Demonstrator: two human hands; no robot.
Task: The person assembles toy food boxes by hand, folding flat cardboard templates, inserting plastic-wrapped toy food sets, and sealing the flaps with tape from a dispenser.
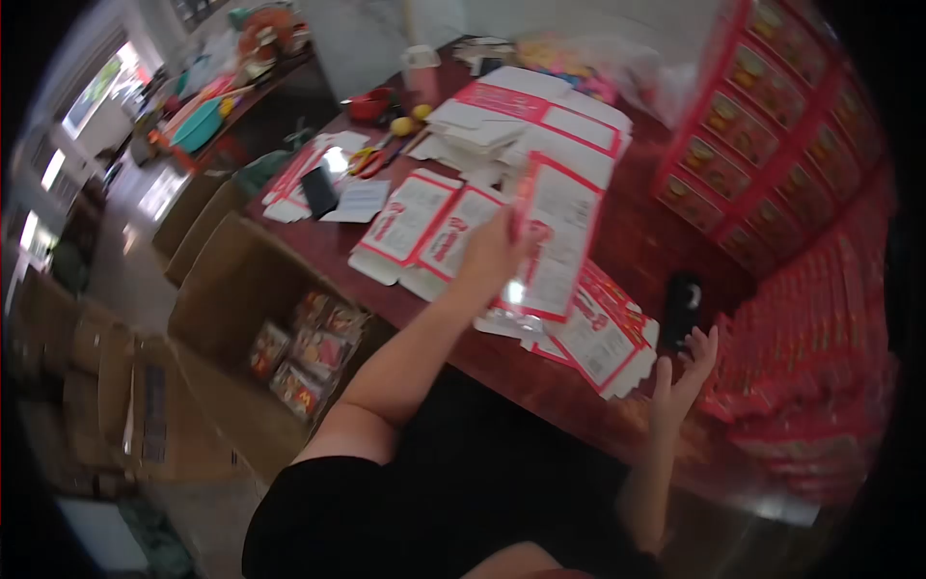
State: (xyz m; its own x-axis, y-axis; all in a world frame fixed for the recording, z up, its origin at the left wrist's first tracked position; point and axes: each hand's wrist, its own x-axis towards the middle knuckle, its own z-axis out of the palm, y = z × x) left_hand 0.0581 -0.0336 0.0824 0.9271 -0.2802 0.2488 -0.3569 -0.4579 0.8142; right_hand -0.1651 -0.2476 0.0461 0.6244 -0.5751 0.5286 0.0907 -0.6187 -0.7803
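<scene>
My left hand (494,253) is closed on the left edge of a red-and-white printed carton (567,227), which is tilted above the table. A shiny glare shows near its lower corner. Below and beside it lie more flattened red-and-white cartons (410,222), and another group (603,333) is fanned out toward the right. My right hand (687,374) is raised at the table's near side with its fingers spread, holding nothing. Close to it lies a black object (683,299) whose kind I cannot make out.
Red packets are stacked (801,338) at the right, beneath a tall wall of red printed packs (762,125). An open cardboard box (231,280) with packets inside stands left of the table. Scissors (367,159), a phone (318,193) and a red bowl (369,104) lie toward the back.
</scene>
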